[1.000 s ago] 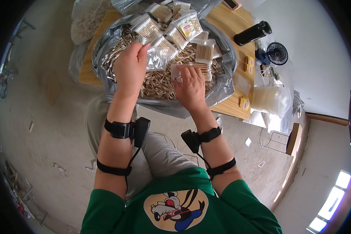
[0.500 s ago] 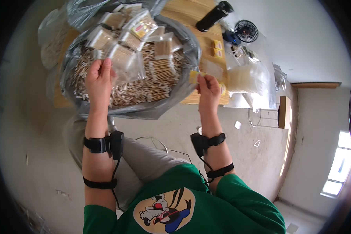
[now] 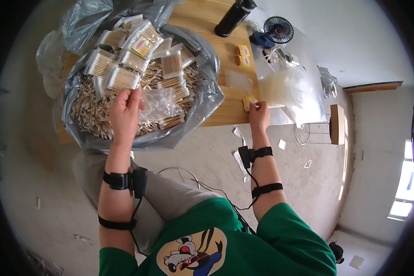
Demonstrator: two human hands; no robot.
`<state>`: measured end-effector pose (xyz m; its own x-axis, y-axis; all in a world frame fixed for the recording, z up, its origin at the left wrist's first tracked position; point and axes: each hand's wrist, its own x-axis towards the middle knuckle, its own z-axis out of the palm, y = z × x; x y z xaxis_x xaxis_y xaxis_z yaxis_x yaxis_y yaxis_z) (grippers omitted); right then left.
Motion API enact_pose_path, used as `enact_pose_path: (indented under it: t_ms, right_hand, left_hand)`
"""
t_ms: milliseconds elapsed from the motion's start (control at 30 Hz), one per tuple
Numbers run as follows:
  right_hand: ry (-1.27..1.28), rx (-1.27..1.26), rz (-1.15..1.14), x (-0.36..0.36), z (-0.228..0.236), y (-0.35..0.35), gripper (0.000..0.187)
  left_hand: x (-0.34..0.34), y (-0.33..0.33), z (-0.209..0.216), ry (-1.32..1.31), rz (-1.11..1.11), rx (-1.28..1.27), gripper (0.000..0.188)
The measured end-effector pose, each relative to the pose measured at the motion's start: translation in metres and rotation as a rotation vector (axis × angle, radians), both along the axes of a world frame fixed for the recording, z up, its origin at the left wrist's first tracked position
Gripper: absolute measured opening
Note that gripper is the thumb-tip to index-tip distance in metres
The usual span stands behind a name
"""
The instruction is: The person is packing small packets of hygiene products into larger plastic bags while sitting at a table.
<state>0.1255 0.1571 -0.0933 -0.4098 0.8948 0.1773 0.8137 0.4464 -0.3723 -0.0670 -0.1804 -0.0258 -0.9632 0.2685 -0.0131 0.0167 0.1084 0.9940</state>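
My left hand point(image 3: 125, 115) is closed, thumb and fingers pinching the edge of a clear plastic bag point(image 3: 160, 104). It hangs over a large grey bag point(image 3: 206, 103) full of loose cotton swabs point(image 3: 89, 108). Several packed bags of cotton swabs point(image 3: 124, 78) lie heaped on top, one with a yellow card point(image 3: 141, 46) showing. Off to the right, my right hand point(image 3: 260, 116) has its fingers drawn together on a yellow card point(image 3: 249, 102) at the table's near right corner. Whether that card is single or part of a stack, I cannot tell.
On the wooden table point(image 3: 198, 18) are small yellow card stacks point(image 3: 243, 55), a flat clear bag point(image 3: 238, 80) and a black bottle point(image 3: 234, 18). A small fan point(image 3: 278, 30) and a pile of clear bags point(image 3: 283, 89) sit farther right. Cables point(image 3: 202, 184) lie on the floor.
My right hand has moved right and down from the grey bag's rim to the table corner. The left hand keeps hold of the clear bag, and the whole view has shifted slightly.
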Motion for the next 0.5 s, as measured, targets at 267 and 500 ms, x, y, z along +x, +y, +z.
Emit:
enact_pose_path:
  t_ms: [267, 500]
  right_hand:
    - [0.780, -0.884, 0.584, -0.043, 0.061, -0.121, 0.026]
    - [0.789, -0.870, 0.459, -0.066, 0.076, -0.128, 0.031]
  left_hand:
    - [0.019, 0.021, 0.009, -0.010, -0.146, 0.031, 0.021]
    - [0.016, 0.019, 0.007, 0.001, -0.119, -0.023, 0.019]
